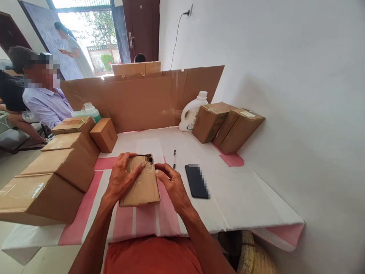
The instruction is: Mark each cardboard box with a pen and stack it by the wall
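Note:
A small cardboard box (142, 192) with clear tape over it sits near the table's front edge. At its far right corner is a dark, torn-looking hole (149, 160). My left hand (121, 177) grips the box from the left, thumb lying on the top face and fingers around the far left edge. Against the right side, close to the holed corner, my right hand (172, 184) presses with bent fingers and thumb. Just right of this hand are a black pen (175, 158) and a dark phone-like slab (196, 182), both lying flat.
Several cardboard boxes (57, 163) line the table's left side, and two more (236, 127) stand at the back right beside a white jug (192, 114). An upright cardboard sheet (145, 101) closes off the back. A wall (299, 114) borders the right. People are beyond, at left.

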Tool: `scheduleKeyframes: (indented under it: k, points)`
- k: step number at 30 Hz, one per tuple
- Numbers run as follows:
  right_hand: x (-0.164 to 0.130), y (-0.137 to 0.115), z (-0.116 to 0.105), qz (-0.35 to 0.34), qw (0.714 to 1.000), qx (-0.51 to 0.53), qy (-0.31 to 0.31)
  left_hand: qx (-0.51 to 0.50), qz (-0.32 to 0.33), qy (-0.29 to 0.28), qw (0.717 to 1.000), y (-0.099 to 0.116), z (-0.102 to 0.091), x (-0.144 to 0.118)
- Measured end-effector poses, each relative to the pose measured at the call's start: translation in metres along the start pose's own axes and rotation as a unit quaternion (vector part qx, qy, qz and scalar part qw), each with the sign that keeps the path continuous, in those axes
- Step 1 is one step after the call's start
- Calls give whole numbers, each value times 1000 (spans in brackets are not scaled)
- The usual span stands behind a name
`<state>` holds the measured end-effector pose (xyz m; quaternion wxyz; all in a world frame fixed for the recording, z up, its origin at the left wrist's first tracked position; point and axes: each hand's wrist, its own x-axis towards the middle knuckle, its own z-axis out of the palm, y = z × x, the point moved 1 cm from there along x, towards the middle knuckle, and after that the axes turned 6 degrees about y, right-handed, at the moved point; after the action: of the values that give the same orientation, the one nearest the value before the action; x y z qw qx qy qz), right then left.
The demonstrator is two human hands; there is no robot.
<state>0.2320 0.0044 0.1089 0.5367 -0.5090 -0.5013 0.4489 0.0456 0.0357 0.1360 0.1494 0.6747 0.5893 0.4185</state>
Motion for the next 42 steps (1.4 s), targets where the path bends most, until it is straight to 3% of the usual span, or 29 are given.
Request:
scheduleKeyframes:
  k: [4,7,11,14,16,18,20,22,26,29,32,36,39,42]
  points:
    - [-18,-2,8,-23,998,-20,54,27,39,49,998,17,-12,-45]
    - [-41,-3,19,-75,995,-20,64,37,8,90,995,26,-20,-67]
    - [-71,4,23,-162,984,-24,70,66,0,109,992,33,-23,-77]
    - [-72,16,11,-190,981,9,37,72,9,92,993,36,-23,-78]
    - [-56,27,-5,-156,987,20,27,71,4,86,994,38,-23,-77]
    - [-29,41,-25,-69,994,-64,53,72,-2,82,994,39,-22,-78]
    - [4,56,-43,42,969,-226,88,76,-5,83,994,40,-21,-78]
    - [37,70,-53,103,944,-294,106,74,-5,85,994,40,-19,-79]
    - [86,89,-53,163,929,-307,126,66,3,89,994,38,-17,-80]
    - [102,93,-49,190,936,-272,119,66,7,87,994,36,-17,-79]
    - [98,82,-55,185,960,-193,84,65,9,83,994,34,-17,-77]
    - [63,35,-63,115,992,-22,39,68,-1,72,995,33,-16,-70]
    - [26,-6,-55,41,980,195,-3,74,1,63,995,32,-14,-64]
    - [-4,-29,-39,19,964,263,-27,76,10,64,995,30,-12,-59]
